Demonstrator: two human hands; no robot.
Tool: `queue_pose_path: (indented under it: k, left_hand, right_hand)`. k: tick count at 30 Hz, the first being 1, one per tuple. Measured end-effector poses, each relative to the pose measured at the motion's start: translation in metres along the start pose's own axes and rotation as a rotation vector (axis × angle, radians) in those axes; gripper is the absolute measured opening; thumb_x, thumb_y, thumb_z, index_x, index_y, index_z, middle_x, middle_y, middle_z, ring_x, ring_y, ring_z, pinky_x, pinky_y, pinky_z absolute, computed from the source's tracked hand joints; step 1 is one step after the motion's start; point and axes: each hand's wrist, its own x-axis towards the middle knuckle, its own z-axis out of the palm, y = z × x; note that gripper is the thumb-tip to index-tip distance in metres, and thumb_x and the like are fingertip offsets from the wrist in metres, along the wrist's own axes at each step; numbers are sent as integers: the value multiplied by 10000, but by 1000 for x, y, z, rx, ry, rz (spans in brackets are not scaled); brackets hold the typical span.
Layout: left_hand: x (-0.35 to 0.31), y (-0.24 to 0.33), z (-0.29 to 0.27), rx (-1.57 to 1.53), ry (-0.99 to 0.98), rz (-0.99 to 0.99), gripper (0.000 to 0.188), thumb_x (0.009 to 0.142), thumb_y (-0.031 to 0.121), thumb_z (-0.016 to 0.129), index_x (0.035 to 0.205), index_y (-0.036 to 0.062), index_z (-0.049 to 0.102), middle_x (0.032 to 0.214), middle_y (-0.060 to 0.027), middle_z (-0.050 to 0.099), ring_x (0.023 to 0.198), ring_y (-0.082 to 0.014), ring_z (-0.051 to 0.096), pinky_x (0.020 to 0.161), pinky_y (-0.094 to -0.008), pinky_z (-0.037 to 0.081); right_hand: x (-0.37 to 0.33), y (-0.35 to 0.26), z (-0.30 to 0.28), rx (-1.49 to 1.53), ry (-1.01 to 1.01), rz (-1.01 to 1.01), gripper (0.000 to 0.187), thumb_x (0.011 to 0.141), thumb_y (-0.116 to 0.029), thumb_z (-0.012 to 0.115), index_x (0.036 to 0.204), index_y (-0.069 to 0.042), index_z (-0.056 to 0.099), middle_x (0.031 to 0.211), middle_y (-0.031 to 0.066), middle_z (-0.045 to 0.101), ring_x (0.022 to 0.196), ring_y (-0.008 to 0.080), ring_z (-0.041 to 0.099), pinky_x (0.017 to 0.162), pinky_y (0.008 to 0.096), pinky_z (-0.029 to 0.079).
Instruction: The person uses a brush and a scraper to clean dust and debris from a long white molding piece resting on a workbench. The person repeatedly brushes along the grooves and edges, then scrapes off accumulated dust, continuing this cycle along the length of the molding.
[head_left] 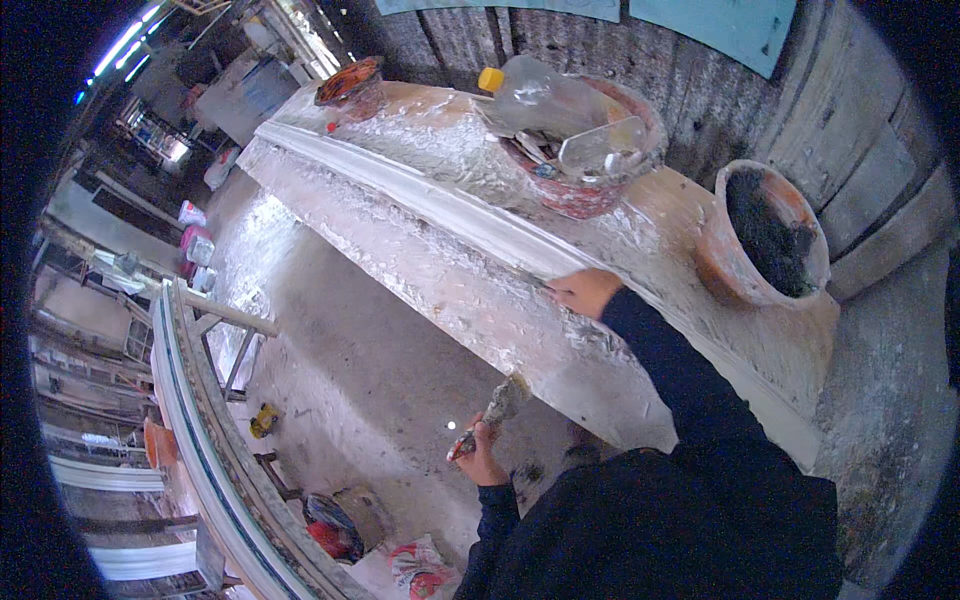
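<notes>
A long white ribbed moulding (430,205) lies lengthwise along a plaster-smeared workbench (400,245). My right hand (587,291) rests on it, its fingers bent over the near edge; the fingertips are partly hidden. Off the bench's near side, my left hand (484,452) is closed around the handle of a brush (506,400) crusted with pale plaster. The brush points up toward the bench edge, its tip close to that edge in the picture; whether they touch I cannot tell.
Behind the moulding stands a tub (590,190) with a clear plastic bottle (545,95) and scraps. A bucket (770,235) holding dark fibrous stuff is at the right. More long mouldings (185,400) lie on a rack at the left. Bags (420,568) lie on the floor.
</notes>
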Motion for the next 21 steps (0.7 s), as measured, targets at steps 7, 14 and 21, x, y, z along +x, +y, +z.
queue_pose_path:
  k: [7, 14, 21]
  left_hand:
    - [5, -14, -12, -27, 30, -42, 255, 759, 177, 635, 894, -28, 567, 863, -118, 594, 717, -206, 587, 629, -318, 512]
    - [5, 1, 12, -33, -5, -3, 326, 756, 200, 646, 927, -67, 574, 838, -129, 601, 707, -189, 601, 607, -283, 508]
    - [0, -10, 24, 0, -188, -42, 325, 749, 212, 654, 916, -58, 584, 824, -122, 604, 705, -184, 602, 621, -275, 504]
  right_hand:
    - [7, -8, 1, -3, 21, 33, 298, 797, -314, 475, 1058, -211, 576, 909, 124, 604, 808, 309, 573, 733, 394, 445]
    - [77, -39, 19, 53, 92, 118, 298, 790, -313, 460, 1045, -213, 577, 906, 131, 598, 836, 308, 570, 742, 416, 440]
    - [-48, 14, -9, 73, -122, 136, 361, 807, -377, 442, 1057, -150, 569, 930, 143, 596, 823, 309, 572, 736, 388, 444]
